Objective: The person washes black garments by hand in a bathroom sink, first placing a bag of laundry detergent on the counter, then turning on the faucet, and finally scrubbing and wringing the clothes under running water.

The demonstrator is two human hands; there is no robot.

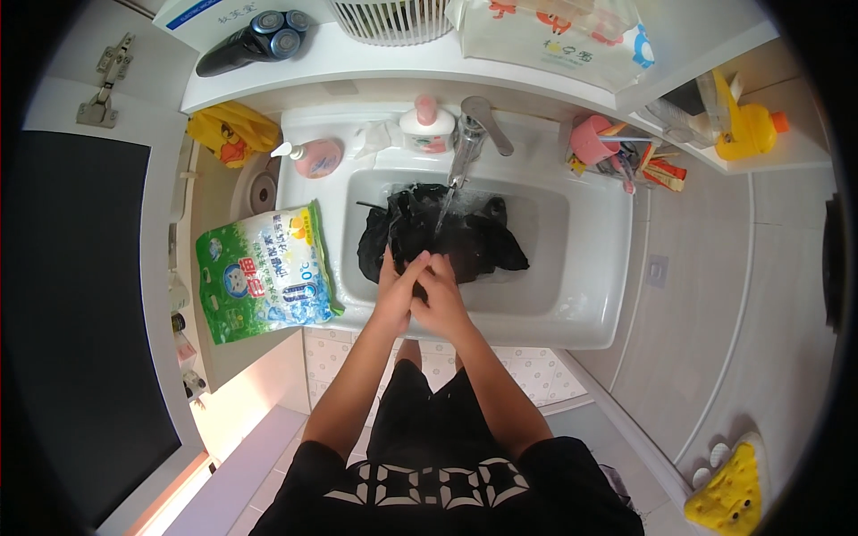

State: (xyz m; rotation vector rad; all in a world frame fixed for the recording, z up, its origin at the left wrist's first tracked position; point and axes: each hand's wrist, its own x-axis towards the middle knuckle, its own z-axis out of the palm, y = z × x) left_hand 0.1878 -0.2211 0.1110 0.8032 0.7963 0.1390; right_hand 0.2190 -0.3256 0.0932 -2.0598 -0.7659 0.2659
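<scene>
Grip of left hand [394,293] and right hand [440,300]: clutching one black cloth [469,239] (one tap [466,147] running)

The black cloth [483,237] lies bunched in the white sink [543,234], a soft, wet-looking heap of uneven folds and creases. It fills the left and middle of the basin, leaving pale bottom bare to the right. One corner on the right tapers to a point, angled toward the near side; at the far left a thin, dark strip — strap or edge, too small to tell — juts outward. A stream of water [440,214] falls onto its middle, with frothy water showing along the far side. The near edge is partly covered by the hands [416,290], so its outline there is hidden.
</scene>
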